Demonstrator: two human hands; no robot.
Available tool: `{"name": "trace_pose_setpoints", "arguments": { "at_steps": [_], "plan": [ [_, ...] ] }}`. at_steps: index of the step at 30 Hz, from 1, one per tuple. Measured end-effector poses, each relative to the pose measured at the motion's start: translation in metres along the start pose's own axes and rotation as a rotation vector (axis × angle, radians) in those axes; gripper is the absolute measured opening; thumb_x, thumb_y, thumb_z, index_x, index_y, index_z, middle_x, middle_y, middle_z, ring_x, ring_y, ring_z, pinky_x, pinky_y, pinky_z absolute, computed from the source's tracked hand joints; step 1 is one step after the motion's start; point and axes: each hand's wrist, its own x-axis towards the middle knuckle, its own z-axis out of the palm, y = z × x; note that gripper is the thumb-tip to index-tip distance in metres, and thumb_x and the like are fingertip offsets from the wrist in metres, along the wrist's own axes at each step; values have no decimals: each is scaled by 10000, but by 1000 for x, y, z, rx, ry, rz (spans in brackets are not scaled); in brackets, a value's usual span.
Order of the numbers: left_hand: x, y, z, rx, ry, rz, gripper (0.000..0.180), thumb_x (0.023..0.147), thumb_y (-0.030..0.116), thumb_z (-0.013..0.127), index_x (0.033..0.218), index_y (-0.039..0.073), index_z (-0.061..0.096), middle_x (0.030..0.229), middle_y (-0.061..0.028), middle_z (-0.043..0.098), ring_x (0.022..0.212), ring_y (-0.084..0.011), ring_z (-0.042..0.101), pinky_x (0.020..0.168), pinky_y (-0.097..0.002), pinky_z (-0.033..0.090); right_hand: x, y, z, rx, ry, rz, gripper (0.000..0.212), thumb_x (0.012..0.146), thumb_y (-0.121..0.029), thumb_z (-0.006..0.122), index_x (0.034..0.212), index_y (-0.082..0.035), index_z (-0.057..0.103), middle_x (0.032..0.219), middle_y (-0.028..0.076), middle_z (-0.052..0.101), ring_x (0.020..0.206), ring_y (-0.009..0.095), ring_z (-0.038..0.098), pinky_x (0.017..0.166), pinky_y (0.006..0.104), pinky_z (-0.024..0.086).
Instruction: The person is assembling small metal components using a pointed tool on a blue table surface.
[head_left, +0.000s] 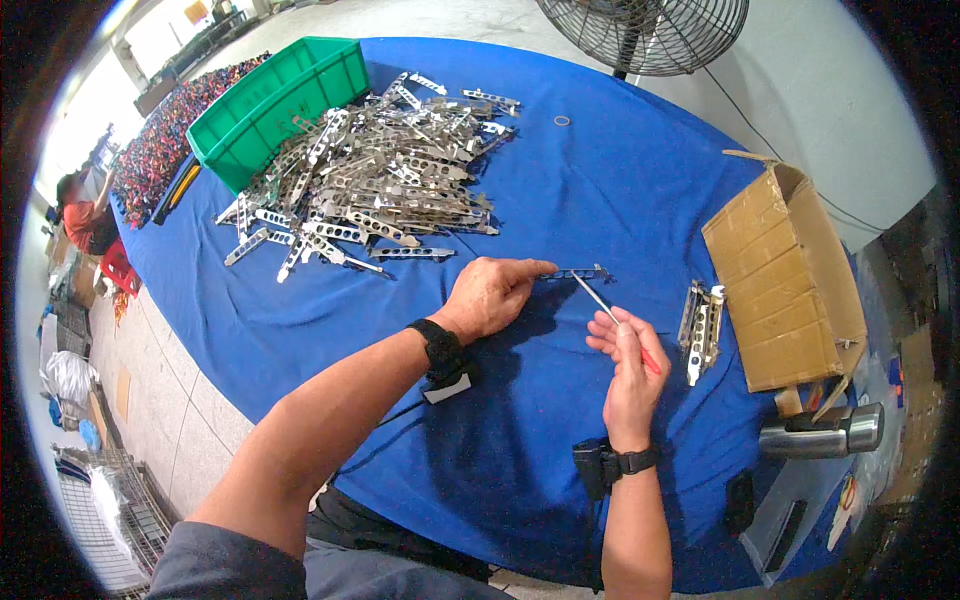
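A perforated metal bracket (580,273) lies flat on the blue cloth in front of me. My left hand (492,297) is at its left end, index finger stretched onto it and the other fingers curled under; the exact grip is partly hidden. In my right hand (630,372) is a slim tool (597,295) with a metal shaft and a red handle. Its tip touches or hovers just over the bracket; I cannot tell which. Beyond my left hand spreads a large heap of similar brackets (390,170). A small stack of brackets (703,330) lies to the right of my right hand.
A green bin (275,105) stands behind the heap. An opened cardboard box (770,290) sits at the right, with a steel flask (825,432) near it. A wire fan (650,30) rises at the far edge. Another person (85,215) is far left.
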Motion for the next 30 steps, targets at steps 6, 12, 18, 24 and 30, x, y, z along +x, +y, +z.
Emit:
{"name": "trace_pose_setpoints", "arguments": {
  "at_steps": [6, 12, 18, 24, 30],
  "plan": [
    [3, 1, 1, -14, 2, -35, 317, 868, 91, 551, 1135, 150, 709, 679, -163, 636, 644, -340, 640, 615, -433, 508, 2, -3, 0, -53, -57, -18, 269, 1027, -156, 485, 1107, 58, 628, 1005, 175, 694, 878, 223, 692, 766, 338, 578],
    [3, -3, 2, -10, 9, 12, 325, 885, 69, 539, 1171, 94, 692, 642, -145, 583, 561, -231, 602, 577, -369, 492, 2, -1, -1, -58, -6, 2, 273, 1027, -158, 486, 1085, 60, 640, 991, 174, 697, 864, 225, 695, 749, 335, 579],
    [2, -2, 2, -15, 26, 26, 317, 890, 69, 539, 1162, 100, 698, 643, -152, 583, 552, -233, 592, 572, -369, 490, 2, -2, 2, -57, 8, -22, 273, 1026, -156, 483, 1096, 59, 636, 1000, 179, 695, 872, 228, 694, 746, 335, 579],
    [3, 0, 2, -15, 6, -28, 327, 860, 92, 547, 1137, 154, 708, 679, -167, 632, 638, -346, 634, 598, -438, 497, 1, -4, 3, -85, -41, -21, 278, 1027, -161, 481, 1106, 60, 630, 1001, 181, 695, 882, 231, 695, 744, 340, 584],
    [3, -3, 3, 1, 39, 18, 337, 850, 93, 549, 1142, 154, 706, 678, -166, 634, 649, -349, 638, 615, -444, 503, 1, -4, 1, -57, -38, -4, 278, 1025, -165, 488, 1097, 60, 634, 999, 181, 695, 882, 229, 696, 738, 341, 585]
  ]
}}
